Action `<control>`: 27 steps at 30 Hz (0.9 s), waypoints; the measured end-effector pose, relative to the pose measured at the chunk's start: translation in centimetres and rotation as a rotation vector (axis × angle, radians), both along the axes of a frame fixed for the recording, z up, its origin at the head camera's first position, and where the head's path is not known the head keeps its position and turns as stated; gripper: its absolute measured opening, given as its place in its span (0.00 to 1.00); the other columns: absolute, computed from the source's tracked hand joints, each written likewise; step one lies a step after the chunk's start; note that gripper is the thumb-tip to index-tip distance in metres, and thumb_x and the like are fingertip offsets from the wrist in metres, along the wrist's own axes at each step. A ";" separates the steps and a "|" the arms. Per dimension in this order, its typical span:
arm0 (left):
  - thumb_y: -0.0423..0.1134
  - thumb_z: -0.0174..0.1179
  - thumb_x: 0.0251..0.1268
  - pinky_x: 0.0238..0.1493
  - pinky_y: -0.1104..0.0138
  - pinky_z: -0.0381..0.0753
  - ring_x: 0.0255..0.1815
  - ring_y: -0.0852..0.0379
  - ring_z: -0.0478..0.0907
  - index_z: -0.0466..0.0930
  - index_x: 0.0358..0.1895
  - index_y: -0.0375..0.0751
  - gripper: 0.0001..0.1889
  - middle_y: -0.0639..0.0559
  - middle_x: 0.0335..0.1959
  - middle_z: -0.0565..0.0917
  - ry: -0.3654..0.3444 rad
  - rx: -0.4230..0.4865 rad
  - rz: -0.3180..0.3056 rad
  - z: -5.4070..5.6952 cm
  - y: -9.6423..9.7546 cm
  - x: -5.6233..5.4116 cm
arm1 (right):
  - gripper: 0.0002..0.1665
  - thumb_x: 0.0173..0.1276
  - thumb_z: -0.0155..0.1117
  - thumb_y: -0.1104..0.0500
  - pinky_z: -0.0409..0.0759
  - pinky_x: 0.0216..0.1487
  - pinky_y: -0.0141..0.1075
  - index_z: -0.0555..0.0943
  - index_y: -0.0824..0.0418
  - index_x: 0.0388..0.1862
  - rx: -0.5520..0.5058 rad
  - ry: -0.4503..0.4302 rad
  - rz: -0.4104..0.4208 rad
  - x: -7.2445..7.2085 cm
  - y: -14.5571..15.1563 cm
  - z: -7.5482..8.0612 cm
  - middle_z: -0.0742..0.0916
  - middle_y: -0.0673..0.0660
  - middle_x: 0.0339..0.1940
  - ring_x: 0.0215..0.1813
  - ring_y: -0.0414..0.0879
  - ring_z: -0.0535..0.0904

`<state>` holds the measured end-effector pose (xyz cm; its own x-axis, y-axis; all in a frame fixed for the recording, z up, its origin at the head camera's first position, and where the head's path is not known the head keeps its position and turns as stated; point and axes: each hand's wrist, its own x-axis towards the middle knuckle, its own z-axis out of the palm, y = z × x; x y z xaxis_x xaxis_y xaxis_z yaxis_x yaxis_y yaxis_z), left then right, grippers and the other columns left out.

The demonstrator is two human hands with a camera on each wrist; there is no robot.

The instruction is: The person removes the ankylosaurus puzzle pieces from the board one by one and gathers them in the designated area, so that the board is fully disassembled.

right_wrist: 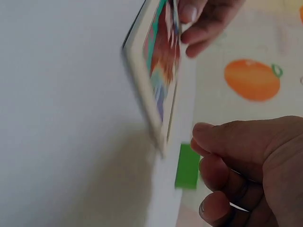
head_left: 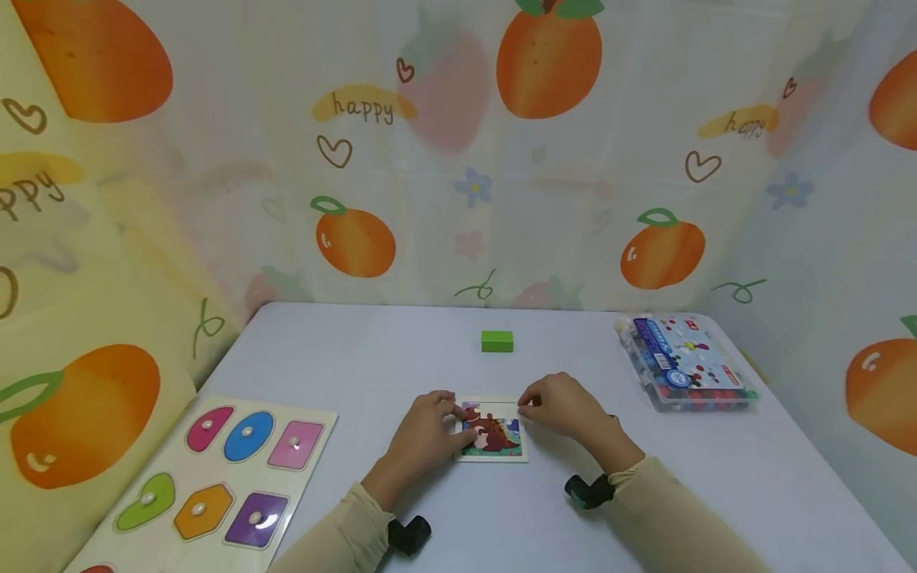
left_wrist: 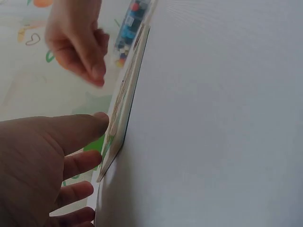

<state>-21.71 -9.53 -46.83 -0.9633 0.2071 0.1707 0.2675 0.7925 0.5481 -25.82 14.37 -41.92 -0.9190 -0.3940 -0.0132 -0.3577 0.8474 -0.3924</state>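
A small framed jigsaw puzzle [head_left: 494, 442] with a reddish-brown dinosaur lies on the table in the head view; a pale patch shows along its upper part. My left hand [head_left: 423, 434] is at its left side, thumb and index fingertip touching the frame. In the left wrist view that thumb [left_wrist: 87, 130] is straight and the other fingers are loosely extended. My right hand [head_left: 569, 407] hovers by the puzzle's upper right corner with curled fingers. Its thumb [right_wrist: 232, 135] meets the index fingertip in the right wrist view; I see nothing between them.
Behind the puzzle sits a green block [head_left: 497, 342]. A clear plastic case [head_left: 688, 362] of colourful pieces stands at the back right. On the left lies a knobbed shape board [head_left: 239, 477]. Fruit-printed curtains [head_left: 430, 183] surround the white table [head_left: 372, 350].
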 end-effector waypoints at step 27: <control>0.51 0.73 0.53 0.61 0.51 0.71 0.63 0.44 0.72 0.91 0.34 0.48 0.12 0.47 0.56 0.82 0.023 0.067 -0.032 -0.5 -0.7 0.1 | 0.07 0.66 0.68 0.54 0.80 0.41 0.40 0.89 0.53 0.34 0.194 0.126 0.166 -1.6 -6.6 -1.6 0.86 0.45 0.29 0.36 0.43 0.78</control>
<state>-21.62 -10.26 -47.37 -0.9521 0.2246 0.2075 0.3050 0.7451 0.5931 -27.40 7.78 -43.49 -0.8413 -0.5406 0.0073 -0.5336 0.8281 -0.1717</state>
